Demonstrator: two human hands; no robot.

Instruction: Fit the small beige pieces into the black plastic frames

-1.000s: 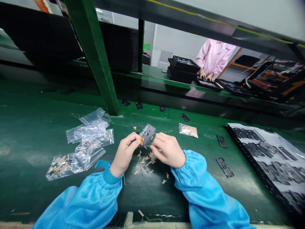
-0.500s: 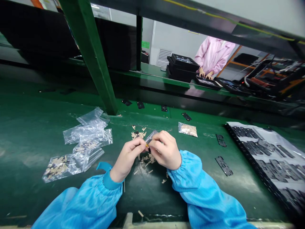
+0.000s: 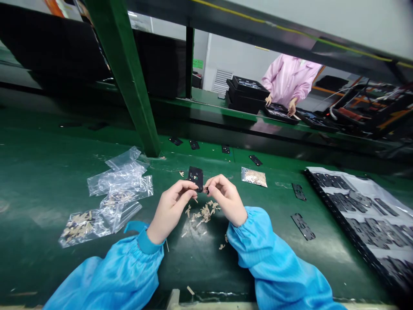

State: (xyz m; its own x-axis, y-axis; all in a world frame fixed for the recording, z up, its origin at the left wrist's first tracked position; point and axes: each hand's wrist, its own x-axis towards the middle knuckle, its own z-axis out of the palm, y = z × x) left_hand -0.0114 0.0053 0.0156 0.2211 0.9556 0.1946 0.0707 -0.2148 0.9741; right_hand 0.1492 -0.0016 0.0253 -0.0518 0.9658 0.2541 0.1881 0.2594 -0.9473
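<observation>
Where fingers (image 3: 189,186) meet, black plate (image 3: 195,176) stands upright | left hand (image 3: 171,209) pinching | right hand (image 3: 226,198) pinching

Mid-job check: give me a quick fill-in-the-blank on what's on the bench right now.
1. The left hand and right hand together pinch a small plate coloured ____.
2. Loose tan pieces lie below the hands on the ____ work surface.
3. The clear plastic bags lie on the person's ____ side.
4. The co-worker at the far bench wears a ____ coat.

Missing words: black; green; left; pink.
</observation>
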